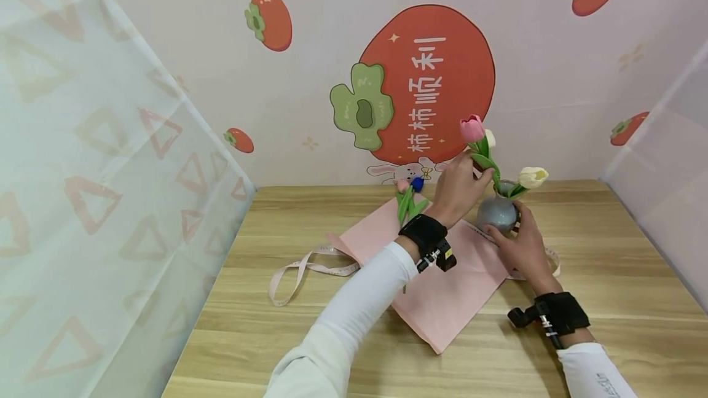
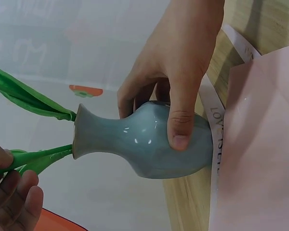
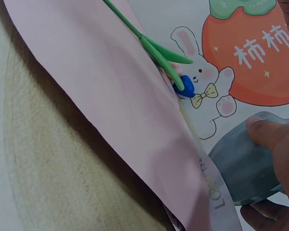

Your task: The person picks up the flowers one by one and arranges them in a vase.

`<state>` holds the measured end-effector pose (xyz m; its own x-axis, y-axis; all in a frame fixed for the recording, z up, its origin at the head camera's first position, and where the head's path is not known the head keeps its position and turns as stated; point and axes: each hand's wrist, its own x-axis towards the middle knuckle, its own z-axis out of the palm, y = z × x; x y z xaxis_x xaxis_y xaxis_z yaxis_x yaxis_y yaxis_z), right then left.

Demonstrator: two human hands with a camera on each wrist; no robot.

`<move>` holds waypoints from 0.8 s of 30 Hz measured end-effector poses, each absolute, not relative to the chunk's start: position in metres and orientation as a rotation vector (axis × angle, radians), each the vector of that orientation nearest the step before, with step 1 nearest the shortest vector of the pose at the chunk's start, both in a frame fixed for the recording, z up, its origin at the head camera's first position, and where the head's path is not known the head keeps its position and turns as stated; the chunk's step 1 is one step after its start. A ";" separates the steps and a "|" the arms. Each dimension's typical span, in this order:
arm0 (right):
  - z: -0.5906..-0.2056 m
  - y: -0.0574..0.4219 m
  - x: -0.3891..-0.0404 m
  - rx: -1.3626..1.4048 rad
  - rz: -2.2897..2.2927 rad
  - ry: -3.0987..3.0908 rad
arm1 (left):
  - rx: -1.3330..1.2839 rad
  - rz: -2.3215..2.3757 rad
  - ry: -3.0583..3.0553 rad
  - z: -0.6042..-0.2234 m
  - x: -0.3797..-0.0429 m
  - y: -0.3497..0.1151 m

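A small grey-blue vase [image 1: 496, 215] with a narrow neck stands at the back right of the table. My right hand [image 1: 522, 247] grips its rounded body, thumb along the near side. With its fingertips at the vase mouth, my left hand [image 1: 459, 186] pinches the green stem [image 2: 43, 155] of a tulip. Above that hand rise a pink tulip [image 1: 472, 128] and a white bloom [image 1: 490, 139] partly behind it. A cream tulip [image 1: 533, 177] leans out of the vase to the right.
Pink wrapping paper [image 1: 442, 300] lies across the middle of the wooden table [image 1: 232, 318]. On it rest a blue tulip [image 1: 417, 184] and a light pink one [image 1: 402, 185], partly hidden by my left arm. A printed ribbon [image 1: 298, 272] loops out from beneath the paper.
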<state>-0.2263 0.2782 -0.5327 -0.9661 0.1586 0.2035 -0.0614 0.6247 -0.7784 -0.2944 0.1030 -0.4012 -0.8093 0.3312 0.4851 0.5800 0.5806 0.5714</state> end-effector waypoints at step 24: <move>-0.535 0.280 -0.228 -0.031 1.260 -2.580 | -0.781 -1.032 -2.580 -0.408 -0.290 0.112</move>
<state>-0.2284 0.2799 -0.5355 -0.9636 0.1361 0.2301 -0.0977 0.6216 -0.7772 -0.2903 0.1118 -0.4076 -0.8235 0.3855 0.4163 0.5663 0.6042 0.5606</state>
